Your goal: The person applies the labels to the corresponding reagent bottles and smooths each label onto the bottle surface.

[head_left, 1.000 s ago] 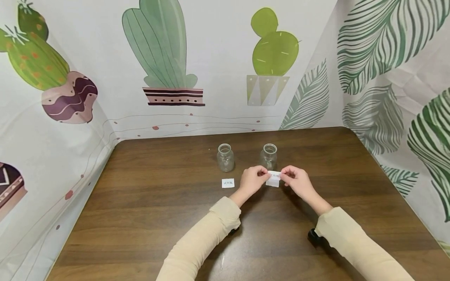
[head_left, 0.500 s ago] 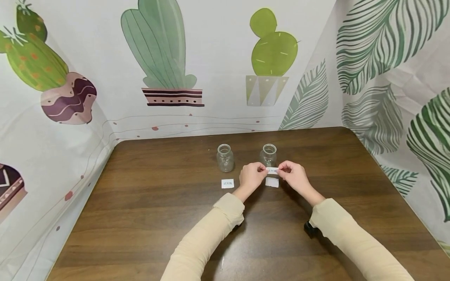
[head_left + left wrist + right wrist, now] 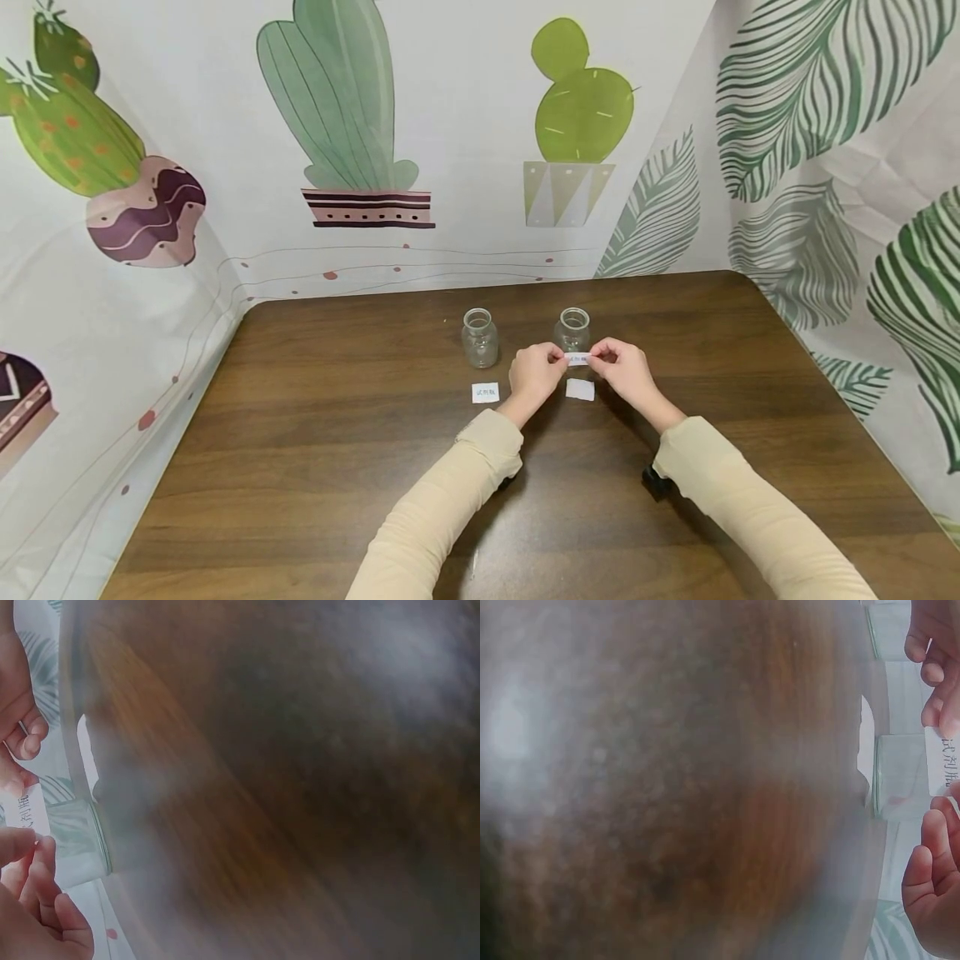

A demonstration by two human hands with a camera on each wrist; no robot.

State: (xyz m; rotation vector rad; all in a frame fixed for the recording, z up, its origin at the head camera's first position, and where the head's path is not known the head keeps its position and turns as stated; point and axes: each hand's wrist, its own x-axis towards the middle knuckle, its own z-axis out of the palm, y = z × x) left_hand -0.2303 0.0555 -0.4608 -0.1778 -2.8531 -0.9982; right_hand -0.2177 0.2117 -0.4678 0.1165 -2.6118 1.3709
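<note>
Left hand (image 3: pixel 534 372) and right hand (image 3: pixel 626 372) pinch the printed label (image 3: pixel 577 359) at nine and three o'clock, glass jar (image 3: pixel 573 335) at twelve; likely light, floppy (perhaps sticky-backed), best held by its ends.

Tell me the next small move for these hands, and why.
Probably press the label against the jar behind it: the left hand and right hand pinch its two ends, with the writing facing away from that jar.

White label (image 3: pixel 577 359), brown wood-grain table (image 3: pixel 315 467), beige sleeves (image 3: pixel 442 504), cactus-patterned backdrop (image 3: pixel 465 117)
</note>
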